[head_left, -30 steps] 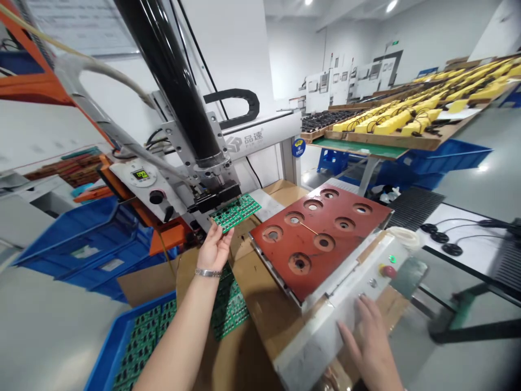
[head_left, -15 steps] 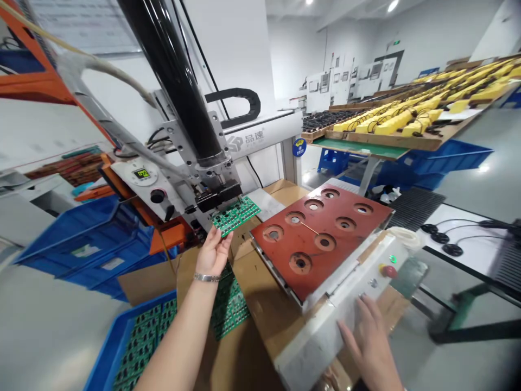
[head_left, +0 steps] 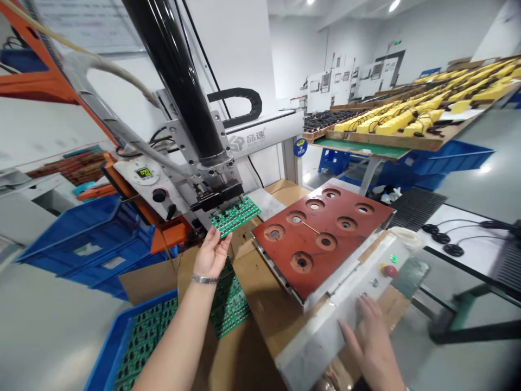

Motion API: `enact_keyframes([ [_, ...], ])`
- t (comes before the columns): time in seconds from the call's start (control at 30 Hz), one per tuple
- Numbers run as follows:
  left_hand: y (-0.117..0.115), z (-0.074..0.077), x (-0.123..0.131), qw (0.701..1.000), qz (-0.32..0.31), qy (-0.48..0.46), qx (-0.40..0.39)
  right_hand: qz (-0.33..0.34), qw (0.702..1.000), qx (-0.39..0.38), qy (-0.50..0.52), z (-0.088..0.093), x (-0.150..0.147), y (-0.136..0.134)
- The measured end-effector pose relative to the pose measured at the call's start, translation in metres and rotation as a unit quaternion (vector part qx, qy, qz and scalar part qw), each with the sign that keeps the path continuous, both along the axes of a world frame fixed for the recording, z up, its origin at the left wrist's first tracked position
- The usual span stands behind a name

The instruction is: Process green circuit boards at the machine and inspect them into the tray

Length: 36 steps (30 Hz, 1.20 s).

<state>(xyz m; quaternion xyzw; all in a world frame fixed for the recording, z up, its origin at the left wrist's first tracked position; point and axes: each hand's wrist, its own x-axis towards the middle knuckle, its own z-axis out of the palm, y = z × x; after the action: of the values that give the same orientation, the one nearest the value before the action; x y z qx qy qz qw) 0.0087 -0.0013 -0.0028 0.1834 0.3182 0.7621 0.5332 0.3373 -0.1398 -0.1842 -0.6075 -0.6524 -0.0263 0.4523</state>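
Left hand (head_left: 210,254) has fingertips on the lower edge of the green PCB (head_left: 235,216), grip unclear; board sits just under the black clamp (head_left: 215,196). Right hand (head_left: 368,339) lies open on the white control box (head_left: 345,304).

Along the right side runs a long wooden rack (head_left: 382,140) loaded with rows of bright yellow blocks (head_left: 411,127) trailing black wires, and a dense mass of small black parts (head_left: 329,121) lies at its near end. Below it stand blue plastic crates (head_left: 448,158). Lower right, three round black disc-ended cables (head_left: 443,243) lie on a white-topped bench (head_left: 459,260), just beside a black ribbed mat (head_left: 419,209). On the left, stacked blue plastic crates (head_left: 81,233) sit under an orange steel frame (head_left: 36,81). White machine cabinets (head_left: 345,87) line the far wall.
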Motion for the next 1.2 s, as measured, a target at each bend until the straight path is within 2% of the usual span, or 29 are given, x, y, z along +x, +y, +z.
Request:
enact_keyframes([
  [0.23,-0.003,0.000,0.001,1.000,-0.010,0.004,0.006,0.000,1.000,-0.005,0.005,0.001,-0.001,0.000],
  [0.5,-0.007,-0.003,-0.004,1.000,0.005,0.006,0.000,0.003,1.000,-0.003,0.004,0.000,0.000,0.000],
  [1.2,0.003,-0.003,-0.007,1.000,0.022,-0.003,-0.003,0.006,1.000,-0.004,0.011,0.002,-0.001,-0.001],
])
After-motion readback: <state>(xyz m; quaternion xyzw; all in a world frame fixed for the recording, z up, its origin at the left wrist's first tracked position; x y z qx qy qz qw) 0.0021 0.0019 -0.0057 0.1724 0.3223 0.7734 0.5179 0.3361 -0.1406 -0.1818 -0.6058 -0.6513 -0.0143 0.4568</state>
